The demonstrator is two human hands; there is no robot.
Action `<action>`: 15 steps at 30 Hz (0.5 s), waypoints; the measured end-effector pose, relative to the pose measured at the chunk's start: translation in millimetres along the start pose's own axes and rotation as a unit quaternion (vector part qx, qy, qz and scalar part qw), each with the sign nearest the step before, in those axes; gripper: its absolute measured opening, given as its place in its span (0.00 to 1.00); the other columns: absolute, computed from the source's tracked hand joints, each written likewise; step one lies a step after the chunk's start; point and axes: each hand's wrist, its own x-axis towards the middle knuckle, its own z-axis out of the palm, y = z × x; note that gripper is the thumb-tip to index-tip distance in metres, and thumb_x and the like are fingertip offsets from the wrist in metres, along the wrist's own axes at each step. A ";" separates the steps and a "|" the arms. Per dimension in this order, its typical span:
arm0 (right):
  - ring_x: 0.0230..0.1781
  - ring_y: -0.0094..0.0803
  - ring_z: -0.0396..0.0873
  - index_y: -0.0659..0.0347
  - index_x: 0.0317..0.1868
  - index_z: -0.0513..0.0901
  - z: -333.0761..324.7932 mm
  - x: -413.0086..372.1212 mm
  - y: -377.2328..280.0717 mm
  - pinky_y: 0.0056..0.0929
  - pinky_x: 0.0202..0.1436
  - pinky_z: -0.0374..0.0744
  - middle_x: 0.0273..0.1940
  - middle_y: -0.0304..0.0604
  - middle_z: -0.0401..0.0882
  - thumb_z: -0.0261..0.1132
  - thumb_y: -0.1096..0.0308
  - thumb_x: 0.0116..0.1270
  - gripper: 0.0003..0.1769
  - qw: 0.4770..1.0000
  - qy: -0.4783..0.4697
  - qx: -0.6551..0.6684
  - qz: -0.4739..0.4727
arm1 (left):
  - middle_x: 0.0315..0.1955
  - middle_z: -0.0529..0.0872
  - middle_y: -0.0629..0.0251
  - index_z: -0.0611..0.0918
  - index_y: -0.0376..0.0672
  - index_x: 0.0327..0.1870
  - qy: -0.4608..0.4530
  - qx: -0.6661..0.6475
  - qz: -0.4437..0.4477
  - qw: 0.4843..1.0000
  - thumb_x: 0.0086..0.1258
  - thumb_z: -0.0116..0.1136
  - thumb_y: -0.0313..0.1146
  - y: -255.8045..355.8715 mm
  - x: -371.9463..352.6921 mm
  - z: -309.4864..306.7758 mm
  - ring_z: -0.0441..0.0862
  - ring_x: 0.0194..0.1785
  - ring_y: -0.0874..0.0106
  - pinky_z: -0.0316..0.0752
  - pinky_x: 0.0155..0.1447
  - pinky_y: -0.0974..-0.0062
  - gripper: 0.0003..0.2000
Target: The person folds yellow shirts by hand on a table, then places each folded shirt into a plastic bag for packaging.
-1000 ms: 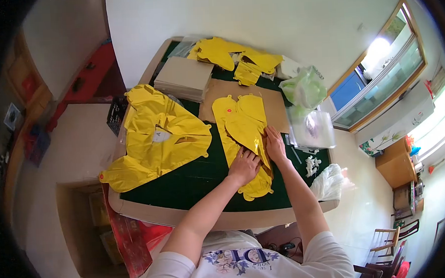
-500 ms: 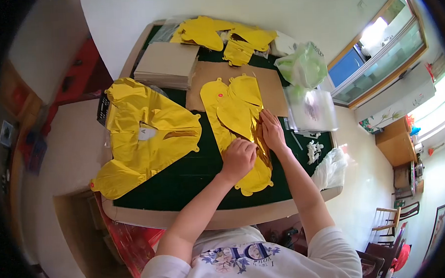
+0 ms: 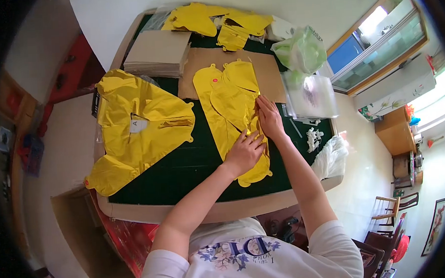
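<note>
A flat, uninflated yellow foil balloon [image 3: 231, 101] with small tabs and a red dot lies folded in front of me, partly over brown cardboard. My left hand [image 3: 245, 152] rests on its lower part with the fingers spread. Along the balloon's right edge, my right hand [image 3: 270, 118] lies with its fingers stretched out, touching the foil. Another yellow foil balloon [image 3: 151, 110] is spread to the left, with a white label [image 3: 138, 126] marked "A". The foil beneath my hands is partly hidden.
A stack of cardboard sheets [image 3: 157, 52] stands at the back left of the green-topped table [image 3: 176, 166]. More yellow foil balloons [image 3: 195, 18] lie at the far edge. Clear plastic bags [image 3: 310, 95] and a green-white bag [image 3: 300, 51] are on the right.
My left hand has gone from curled fingers to a flatter, spread pose on the balloon. The foil along the right edge now lies flatter. The whole view has shifted slightly.
</note>
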 end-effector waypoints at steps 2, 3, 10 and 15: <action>0.69 0.45 0.66 0.64 0.60 0.75 -0.1 0.4 -1.0 0.47 0.72 0.61 0.64 0.51 0.72 0.53 0.72 0.69 0.20 1.000 -0.001 0.003 0.006 | 0.64 0.74 0.61 0.79 0.47 0.59 -0.011 0.006 0.001 1.000 0.71 0.52 0.39 1.5 -0.4 -0.1 0.63 0.72 0.63 0.52 0.75 0.53 0.17; 0.69 0.45 0.66 0.64 0.60 0.75 -0.4 0.5 -1.3 0.47 0.72 0.61 0.64 0.51 0.72 0.53 0.72 0.69 0.20 1.000 0.000 0.005 0.008 | 0.65 0.73 0.61 0.78 0.48 0.59 -0.016 0.008 0.001 1.000 0.71 0.52 0.39 2.4 -0.4 -0.9 0.63 0.72 0.63 0.51 0.76 0.53 0.18; 0.69 0.46 0.66 0.64 0.60 0.75 -0.6 1.1 -0.7 0.48 0.72 0.61 0.64 0.51 0.72 0.58 0.69 0.67 0.21 1.000 0.001 0.015 0.004 | 0.65 0.70 0.57 0.76 0.48 0.61 -0.010 -0.028 -0.008 1.000 0.70 0.54 0.41 6.1 -2.5 -11.0 0.63 0.71 0.60 0.50 0.76 0.51 0.20; 0.68 0.48 0.66 0.65 0.60 0.75 -1.9 0.8 -0.5 0.48 0.72 0.61 0.64 0.53 0.72 0.60 0.68 0.67 0.22 1.000 0.006 0.025 -0.004 | 0.60 0.73 0.53 0.77 0.43 0.58 -0.002 0.003 0.015 1.000 0.66 0.58 0.40 17.3 -12.4 -19.8 0.65 0.69 0.59 0.53 0.74 0.52 0.20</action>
